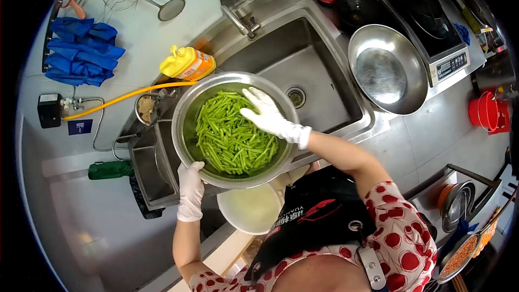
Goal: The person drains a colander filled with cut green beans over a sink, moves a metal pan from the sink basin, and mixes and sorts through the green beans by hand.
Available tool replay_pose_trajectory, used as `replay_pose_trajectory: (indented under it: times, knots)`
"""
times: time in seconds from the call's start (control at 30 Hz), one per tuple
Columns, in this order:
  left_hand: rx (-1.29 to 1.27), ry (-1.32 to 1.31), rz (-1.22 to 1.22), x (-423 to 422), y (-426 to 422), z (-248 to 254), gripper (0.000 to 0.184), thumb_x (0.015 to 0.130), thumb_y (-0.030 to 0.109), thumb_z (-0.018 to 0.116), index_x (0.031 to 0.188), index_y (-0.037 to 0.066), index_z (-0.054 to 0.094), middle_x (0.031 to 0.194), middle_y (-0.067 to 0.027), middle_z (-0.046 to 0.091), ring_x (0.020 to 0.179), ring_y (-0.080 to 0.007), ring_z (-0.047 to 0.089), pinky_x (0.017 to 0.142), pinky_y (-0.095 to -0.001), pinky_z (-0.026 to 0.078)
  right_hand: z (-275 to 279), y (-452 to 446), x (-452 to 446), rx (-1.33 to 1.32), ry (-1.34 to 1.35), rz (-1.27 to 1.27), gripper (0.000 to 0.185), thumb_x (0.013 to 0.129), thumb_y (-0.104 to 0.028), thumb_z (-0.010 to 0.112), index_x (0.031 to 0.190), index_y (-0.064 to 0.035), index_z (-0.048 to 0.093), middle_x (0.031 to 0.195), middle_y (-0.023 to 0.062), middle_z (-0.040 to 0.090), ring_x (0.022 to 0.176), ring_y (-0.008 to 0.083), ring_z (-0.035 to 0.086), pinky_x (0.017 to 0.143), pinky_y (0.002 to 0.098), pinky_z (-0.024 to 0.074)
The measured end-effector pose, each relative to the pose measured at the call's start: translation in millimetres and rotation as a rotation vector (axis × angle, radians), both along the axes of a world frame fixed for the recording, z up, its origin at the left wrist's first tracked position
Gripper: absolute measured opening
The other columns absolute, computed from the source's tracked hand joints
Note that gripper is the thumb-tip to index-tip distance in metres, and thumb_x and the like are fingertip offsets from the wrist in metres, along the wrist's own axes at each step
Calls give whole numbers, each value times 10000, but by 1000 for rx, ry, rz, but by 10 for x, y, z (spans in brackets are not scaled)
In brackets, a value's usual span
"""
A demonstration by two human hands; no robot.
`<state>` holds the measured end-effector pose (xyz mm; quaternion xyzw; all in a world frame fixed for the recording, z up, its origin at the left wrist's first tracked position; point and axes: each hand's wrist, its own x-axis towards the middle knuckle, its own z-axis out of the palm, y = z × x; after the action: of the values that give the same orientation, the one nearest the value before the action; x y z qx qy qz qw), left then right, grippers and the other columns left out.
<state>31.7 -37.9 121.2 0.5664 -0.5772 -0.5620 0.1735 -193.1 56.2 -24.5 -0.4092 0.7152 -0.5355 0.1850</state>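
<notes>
A wide metal basin full of cut green bean pieces rests over the left part of the steel sink. My left hand, in a white glove, grips the basin's lower left rim, thumb over the edge. My right hand, gloved too, lies over the upper right of the beans, its fingers spread and touching or just above them. A pale bowl of cloudy liquid sits below the basin, partly hidden by it.
Behind the basin stands a yellow bottle. The sink bowl has a faucet at its back. A large steel pan and a cooktop are at the right. Blue cloths hang at the left.
</notes>
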Motion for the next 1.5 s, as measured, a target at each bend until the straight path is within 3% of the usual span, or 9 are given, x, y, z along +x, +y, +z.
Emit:
replay_pose_trajectory:
  times: [0.07, 0.1, 0.23, 0.97, 1.33, 1.5]
  knots:
    - [-55, 111, -16, 18, 57, -4, 310, 755, -57, 519, 1063, -50, 557, 914, -80, 598, 760, -194, 588, 679, -290, 478, -46, -316, 101, 83, -17, -44, 726, 873, -528, 485, 1444, -126, 289, 1486, 222, 212, 1376, 368, 197, 1120, 505, 93]
    - [-47, 140, -25, 14, 83, 4, 364, 755, -78, 509, 1116, -63, 551, 1005, -92, 604, 869, -203, 584, 805, -286, 453, -57, -434, 125, 117, -102, -105, 760, 853, -557, 500, 1450, -143, 276, 1485, 225, 205, 1377, 379, 183, 1113, 529, 96]
    - [-174, 135, -56, -158, 288, 8, 356, 777, -92, 489, 1126, -67, 554, 1061, -97, 601, 920, -190, 574, 853, -280, 432, -107, -553, 372, 165, -1, -192, 812, 793, -619, 534, 1444, -192, 305, 1491, 226, 178, 1370, 415, 166, 1084, 603, 95]
    - [-288, 8, -304, -812, 510, 92, 400, 792, -98, 439, 1181, -79, 529, 1084, -83, 602, 959, -156, 552, 885, -244, 412, -241, -401, 185, 23, -191, -441, 680, 829, -438, 602, 1400, -133, 393, 1477, 252, 206, 1358, 425, 194, 1107, 510, 154]
    - [-317, -20, -364, -1020, 662, 139, 401, 797, -90, 426, 1189, -83, 513, 1099, -94, 603, 973, -162, 557, 894, -251, 415, -283, -338, 58, -37, -255, -462, 677, 840, -424, 591, 1418, -152, 368, 1496, 226, 185, 1376, 404, 174, 1116, 501, 141]
    - [-337, -30, -368, -1083, 740, 176, 398, 803, -83, 426, 1193, -82, 509, 1097, -92, 605, 979, -160, 557, 900, -252, 412, -323, -356, 48, -95, -299, -461, 711, 828, -491, 574, 1420, -156, 363, 1500, 221, 174, 1376, 401, 165, 1106, 532, 120]
